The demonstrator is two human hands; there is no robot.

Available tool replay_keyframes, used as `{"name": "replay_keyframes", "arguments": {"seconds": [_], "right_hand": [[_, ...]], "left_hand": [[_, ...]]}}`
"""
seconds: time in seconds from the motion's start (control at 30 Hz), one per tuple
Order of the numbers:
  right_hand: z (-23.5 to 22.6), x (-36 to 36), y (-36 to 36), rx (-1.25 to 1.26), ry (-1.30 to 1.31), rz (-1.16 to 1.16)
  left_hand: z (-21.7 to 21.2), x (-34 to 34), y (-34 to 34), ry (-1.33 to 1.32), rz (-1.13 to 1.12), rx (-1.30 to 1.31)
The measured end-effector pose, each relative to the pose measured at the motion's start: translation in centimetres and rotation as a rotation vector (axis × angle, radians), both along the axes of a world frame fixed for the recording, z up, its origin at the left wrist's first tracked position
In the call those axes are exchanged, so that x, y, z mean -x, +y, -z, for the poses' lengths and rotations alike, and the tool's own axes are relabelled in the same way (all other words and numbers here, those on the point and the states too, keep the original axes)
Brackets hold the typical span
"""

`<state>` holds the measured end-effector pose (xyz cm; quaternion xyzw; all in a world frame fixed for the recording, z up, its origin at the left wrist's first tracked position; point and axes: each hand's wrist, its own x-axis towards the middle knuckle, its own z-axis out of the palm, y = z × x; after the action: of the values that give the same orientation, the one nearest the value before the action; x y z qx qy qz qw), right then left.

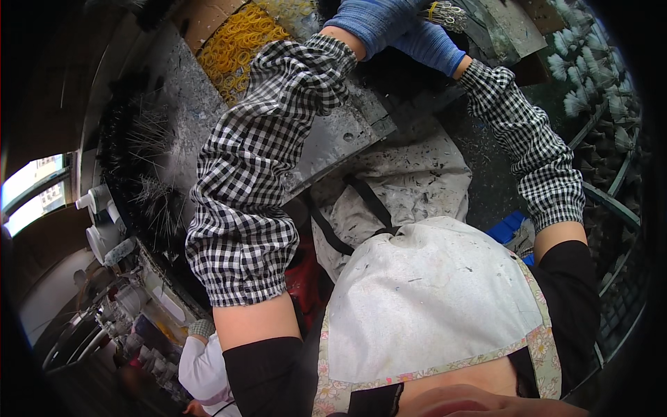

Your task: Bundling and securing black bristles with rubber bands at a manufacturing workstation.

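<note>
Blue-gloved left hand [375,24] against right hand [432,48] at far edge, fingers' spread and hold too hidden to judge, wire bundle [447,17] near, yellow rings [243,43] left.

The wires [450,17] are a silvery bunch with loopy ends fanning out to the right, cinched by a yellow band [431,10]. They're pretty much sideways, right beside the blue-gloved hands [431,50], but honestly can't tell if they're gripped.

Grey, stained workbench [189,94], yellow rings [240,40] heaped on it, dark wiry bristles [147,149] along its left
</note>
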<state>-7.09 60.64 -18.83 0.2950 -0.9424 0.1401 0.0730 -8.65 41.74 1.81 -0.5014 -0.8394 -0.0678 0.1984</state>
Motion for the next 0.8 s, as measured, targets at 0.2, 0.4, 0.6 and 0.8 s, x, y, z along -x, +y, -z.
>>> {"name": "replay_keyframes", "arguments": {"seconds": [0.2, 0.4, 0.6, 0.8], "right_hand": [[-12.3, -1.6, -4.0, -0.47, -0.384, 0.198], [-10.2, -1.1, -6.7, -0.171, -0.249, 0.002], [2.6, 0.8, 1.9, 0.286, -0.158, -0.004], [-8.4, -1.2, -4.2, -0.319, -0.206, 0.059]], "left_hand": [[-2.2, -0.1, -1.1, 0.012, -0.078, -0.056], [0.1, -0.2, -3.6, 0.163, -0.047, 0.068], [-0.1, -0.5, 0.0, 0.121, 0.082, 0.014], [-0.3, -0.6, -2.2, 0.128, 0.012, 0.018]]}}
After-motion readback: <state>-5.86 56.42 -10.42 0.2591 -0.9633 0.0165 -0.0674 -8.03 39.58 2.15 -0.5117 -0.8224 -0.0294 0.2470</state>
